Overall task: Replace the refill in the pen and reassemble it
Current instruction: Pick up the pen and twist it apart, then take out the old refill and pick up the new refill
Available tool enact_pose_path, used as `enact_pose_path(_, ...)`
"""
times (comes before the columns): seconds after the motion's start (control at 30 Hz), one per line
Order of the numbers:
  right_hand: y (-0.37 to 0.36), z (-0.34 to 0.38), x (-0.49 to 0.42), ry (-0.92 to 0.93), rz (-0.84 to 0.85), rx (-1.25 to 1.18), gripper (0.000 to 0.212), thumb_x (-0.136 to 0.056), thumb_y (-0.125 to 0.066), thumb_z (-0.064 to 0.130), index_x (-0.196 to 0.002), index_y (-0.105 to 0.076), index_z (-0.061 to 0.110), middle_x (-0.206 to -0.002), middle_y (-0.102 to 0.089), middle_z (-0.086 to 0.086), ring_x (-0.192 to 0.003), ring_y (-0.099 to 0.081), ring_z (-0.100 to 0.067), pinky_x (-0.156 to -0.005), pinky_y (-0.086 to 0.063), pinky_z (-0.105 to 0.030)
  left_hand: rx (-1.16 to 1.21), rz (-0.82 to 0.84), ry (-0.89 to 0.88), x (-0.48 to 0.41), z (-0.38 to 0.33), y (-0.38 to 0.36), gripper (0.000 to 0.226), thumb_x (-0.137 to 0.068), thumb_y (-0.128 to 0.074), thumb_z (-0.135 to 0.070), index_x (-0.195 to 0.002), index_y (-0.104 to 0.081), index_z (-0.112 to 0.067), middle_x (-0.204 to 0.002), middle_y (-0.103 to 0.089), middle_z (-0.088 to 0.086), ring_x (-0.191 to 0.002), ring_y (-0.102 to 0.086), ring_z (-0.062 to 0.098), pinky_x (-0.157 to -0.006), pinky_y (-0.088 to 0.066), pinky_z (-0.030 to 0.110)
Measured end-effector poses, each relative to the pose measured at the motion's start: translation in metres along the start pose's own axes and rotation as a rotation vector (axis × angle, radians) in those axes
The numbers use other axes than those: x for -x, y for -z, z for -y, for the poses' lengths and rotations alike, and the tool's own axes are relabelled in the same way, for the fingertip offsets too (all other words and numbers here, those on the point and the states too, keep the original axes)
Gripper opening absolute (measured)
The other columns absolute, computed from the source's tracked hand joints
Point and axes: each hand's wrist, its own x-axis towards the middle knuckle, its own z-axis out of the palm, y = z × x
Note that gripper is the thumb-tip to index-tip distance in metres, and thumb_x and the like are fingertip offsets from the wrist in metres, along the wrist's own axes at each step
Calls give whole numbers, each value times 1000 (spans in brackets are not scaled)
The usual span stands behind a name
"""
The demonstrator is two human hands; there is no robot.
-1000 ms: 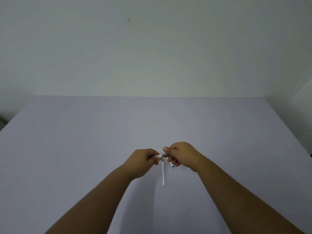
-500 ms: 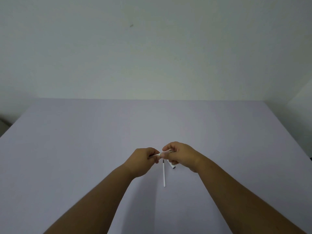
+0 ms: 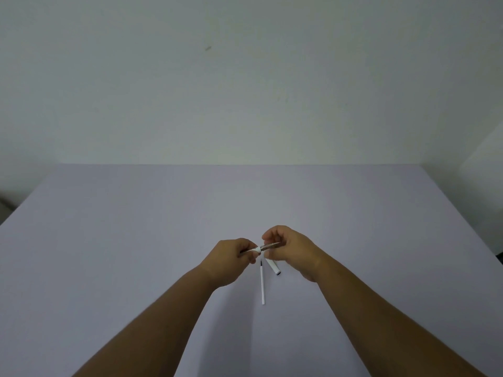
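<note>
A thin pen point(image 3: 262, 247) lies level between both hands just above the table, with a white section toward the left and a grey metallic section toward the right. My left hand point(image 3: 231, 261) pinches its left part. My right hand point(image 3: 291, 250) pinches its right part. Below them a thin white refill point(image 3: 262, 284) with a dark tip lies on the table, pointing away from me. A short white pen cap or barrel piece point(image 3: 273, 266) with a dark end lies tilted beside it, partly under my right hand.
The pale lilac table point(image 3: 136, 240) stretches wide around the hands, its far edge meeting a plain white wall. Its right edge runs diagonally at the far right.
The hands have drawn slightly apart, so more of the pen shows between them. The piece on the table under my right hand is more visible. The refill has not moved.
</note>
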Motion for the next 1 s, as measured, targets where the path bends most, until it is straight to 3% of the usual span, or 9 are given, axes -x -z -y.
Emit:
enact_pose_path(0.1, 0, 2, 1, -90, -9, -103, 17, -83, -67, 32, -89, -65, 15, -85, -67, -4, -70, -62, -13, -68, -55, -26, -1, 0, -4, -1, 0, -1, 21, -92, -51, -29, -76, -63, -25, -60, -50, -10, -50, -39, 6, -51, -31, 18)
enact_pose_path(0.17, 1, 2, 1, -60, -78, -140, 6, -86, -63, 20, -84, -66, 15, -83, -66, -4, -69, -61, -12, -65, -54, -23, -6, -1, -4, -2, -1, -2, 21, -92, -51, -30, -74, -62, -26, -59, -49, -10, -49, -38, 6, -50, -30, 17)
enact_pose_path(0.27, 3, 1, 0, -11, -114, -271, 20, -83, -60, -1, -88, -65, 18, -89, -64, -4, -78, -61, -14, -70, -53, -23, -2, -3, 5, -4, -1, -2, 21, -93, -50, -31, -75, -62, -26, -60, -50, -9, -50, -39, 7, -50, -32, 18)
enact_pose_path(0.4, 5, 3, -1, -27, -116, -505, 24, -82, -61, -7, -95, -62, 13, -87, -66, -6, -76, -62, -16, -70, -54, -26, 122, 24, 31, -5, -3, -2, 13, -94, -45, -30, -98, -57, -33, -75, -60, -3, -59, -47, 9, -54, -37, 17)
enact_pose_path(0.63, 25, 2, -15, -44, -445, -868, 20, -83, -58, -7, -91, -56, 11, -72, -64, -9, -65, -63, -19, -68, -56, -30, 257, 18, 83, -8, 5, -3, 20, -93, -40, -25, -93, -57, -36, -73, -50, 3, -53, -37, 10, -42, -35, 8)
enact_pose_path(0.7, 28, -8, -18, -117, -460, -713, 25, -79, -59, -9, -95, -53, 9, -74, -62, -13, -62, -61, -22, -67, -55, -32, 300, 6, 121, -8, 11, -5, 19, -93, -40, -25, -93, -57, -35, -73, -51, 1, -51, -38, 9, -40, -34, 7)
enact_pose_path(0.77, 21, -27, -21, -237, -415, -320, 28, -75, -64, -7, -96, -55, 9, -78, -62, -14, -58, -59, -23, -66, -53, -35, 305, 12, 151, -8, 18, -9, 19, -93, -40, -26, -95, -57, -35, -75, -53, 1, -52, -39, 9, -40, -35, 7)
enact_pose_path(0.87, 1, -58, -24, -298, -315, 231, 21, -75, -66, 3, -96, -63, 7, -89, -67, -12, -76, -65, -27, -73, -52, -33, 314, 41, 187, -8, 26, -17, 19, -93, -40, -28, -94, -56, -37, -76, -54, -1, -51, -39, 8, -42, -36, 10)
enact_pose_path(1.0, -10, -88, -27, -253, -386, 428, 14, -82, -61, 7, -95, -66, 5, -98, -70, -14, -92, -63, -28, -78, -48, -29, 322, 49, 217, -10, 35, -24, 20, -93, -41, -29, -88, -55, -42, -76, -56, -2, -50, -40, 8, -39, -36, 8)
